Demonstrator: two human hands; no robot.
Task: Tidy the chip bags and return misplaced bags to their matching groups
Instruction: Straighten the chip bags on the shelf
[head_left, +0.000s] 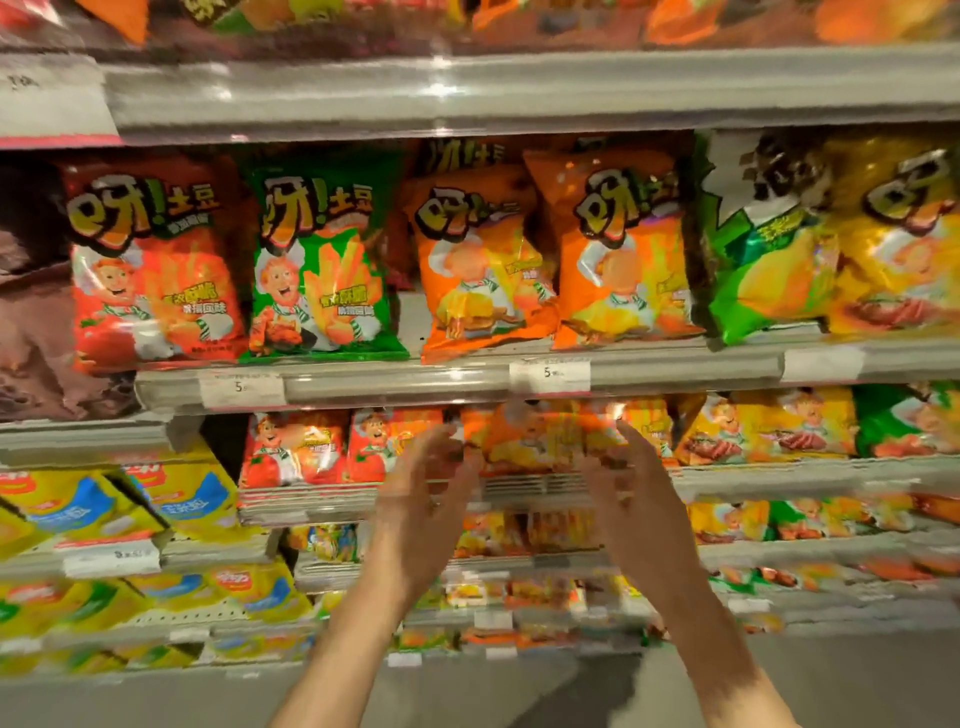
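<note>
Head view: left hand (426, 486) and right hand (631, 486) flank small orange bag (540, 441) at 6 o'clock, fingers relaxed, grasping nothing; pinch both edges evenly, lift straight.

I can read "呀!土豆" in big yellow letters on the red chip bag (156, 265) and again on the green chip bag (323, 270) beside it. Two shelf-edge price tags, the left price tag (242, 389) and the right price tag (550, 375), each show "5". Other print is too blurred.

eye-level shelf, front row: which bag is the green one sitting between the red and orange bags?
The green bag, second from left, between the red bag and the two orange bags. The other green one, a different design, sits farther right.
</note>
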